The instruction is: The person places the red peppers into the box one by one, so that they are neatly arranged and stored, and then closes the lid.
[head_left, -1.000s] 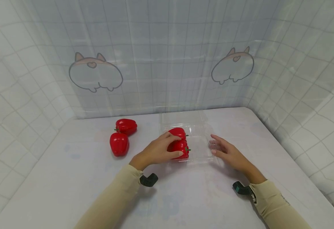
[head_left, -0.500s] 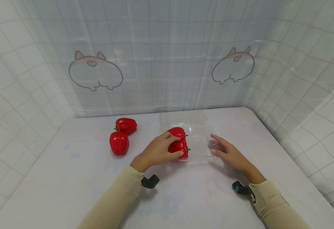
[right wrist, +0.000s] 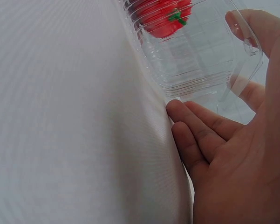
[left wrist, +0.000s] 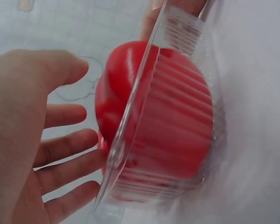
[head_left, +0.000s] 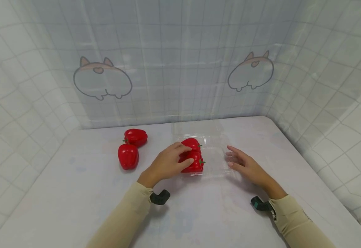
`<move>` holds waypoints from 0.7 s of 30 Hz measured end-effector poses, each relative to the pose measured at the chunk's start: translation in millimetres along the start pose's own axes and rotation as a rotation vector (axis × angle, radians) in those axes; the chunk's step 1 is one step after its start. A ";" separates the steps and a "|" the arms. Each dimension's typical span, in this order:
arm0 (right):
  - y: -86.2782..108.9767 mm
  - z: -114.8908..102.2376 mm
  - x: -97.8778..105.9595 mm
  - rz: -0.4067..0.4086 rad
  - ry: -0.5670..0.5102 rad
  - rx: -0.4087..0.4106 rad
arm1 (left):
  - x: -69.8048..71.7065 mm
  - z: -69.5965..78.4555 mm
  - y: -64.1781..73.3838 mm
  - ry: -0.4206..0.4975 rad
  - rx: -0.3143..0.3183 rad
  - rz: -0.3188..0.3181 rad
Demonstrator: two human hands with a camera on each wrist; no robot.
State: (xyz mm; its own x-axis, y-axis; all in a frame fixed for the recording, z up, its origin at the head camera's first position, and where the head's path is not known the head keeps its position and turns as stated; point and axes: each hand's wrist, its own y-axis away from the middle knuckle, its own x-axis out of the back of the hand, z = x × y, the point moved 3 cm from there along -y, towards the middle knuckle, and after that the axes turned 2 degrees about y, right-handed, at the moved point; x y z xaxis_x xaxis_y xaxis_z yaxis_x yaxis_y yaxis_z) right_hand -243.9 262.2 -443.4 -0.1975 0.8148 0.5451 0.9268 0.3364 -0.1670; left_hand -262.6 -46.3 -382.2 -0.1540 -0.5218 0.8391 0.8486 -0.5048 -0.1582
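Left hand (head_left: 167, 162): fingers extended and parted, gripping nothing, at two glossy red bell peppers with green stems (head_left: 196, 167), side by side in the left half of the open, clear ribbed-plastic container (head_left: 213, 161). Right hand (head_left: 251, 170): fingers loosely extended at container's right end, contact unclear. Two loose red peppers (head_left: 128, 157) lie left on the pale table (head_left: 183, 213).

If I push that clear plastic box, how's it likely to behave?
The clear plastic box probably flexes, as its ribbed walls look thin. It may swivel rather than slide straight, since both peppers inside sit toward its left.
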 end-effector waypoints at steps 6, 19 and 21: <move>0.8 0.3 -0.2 0.000 0.017 -0.019 | 5.8 -8.2 3.8 0.043 -0.033 0.106; -0.1 1.3 -0.4 -0.004 0.014 -0.015 | 21.3 -26.7 13.2 0.130 -0.047 0.238; -0.3 1.8 -0.5 -0.005 0.014 -0.020 | 23.4 -29.2 15.1 0.124 -0.036 0.241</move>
State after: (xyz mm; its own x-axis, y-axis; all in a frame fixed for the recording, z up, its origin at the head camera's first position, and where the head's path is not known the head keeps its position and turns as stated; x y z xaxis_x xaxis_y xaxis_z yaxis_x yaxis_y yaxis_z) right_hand -244.6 262.5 -445.1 -0.1976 0.8062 0.5577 0.9319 0.3309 -0.1482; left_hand -268.2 -86.3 -380.1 -0.0122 -0.7088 0.7053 0.8499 -0.3790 -0.3661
